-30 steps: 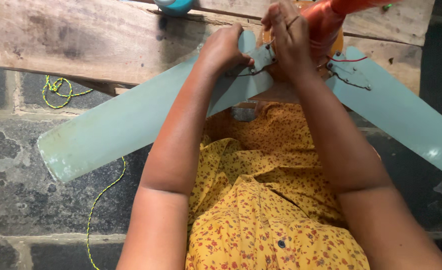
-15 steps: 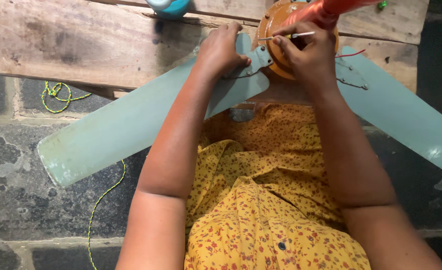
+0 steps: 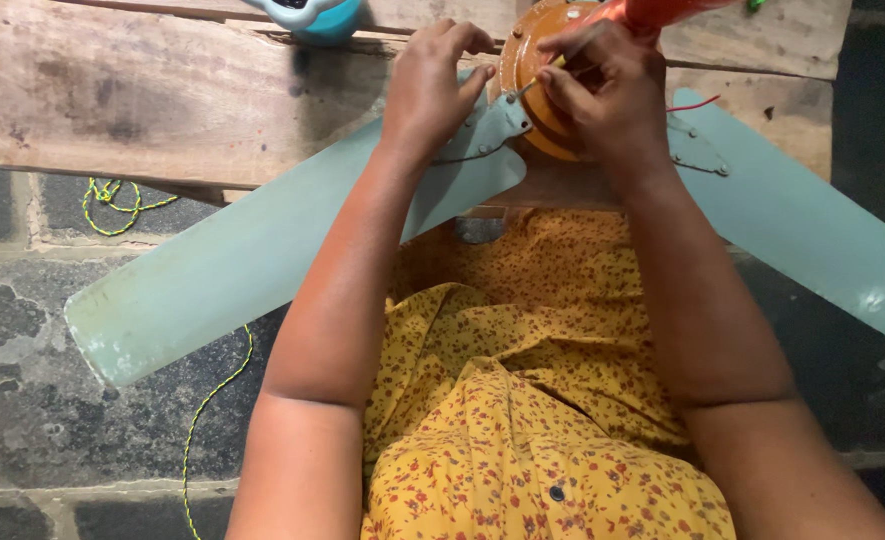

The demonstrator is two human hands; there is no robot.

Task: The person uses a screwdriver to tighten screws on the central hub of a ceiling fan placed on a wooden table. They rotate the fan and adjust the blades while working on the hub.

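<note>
Your left hand presses, fingers curled, on the pale green metal fan blade at its bracket. Your right hand pinches a thin screwdriver against the round orange fan motor housing between both hands. The step looks like fastening the blade; the next turn needs a steady tip. The wooden plank's edge lies below your wrists, with open room left.
</note>
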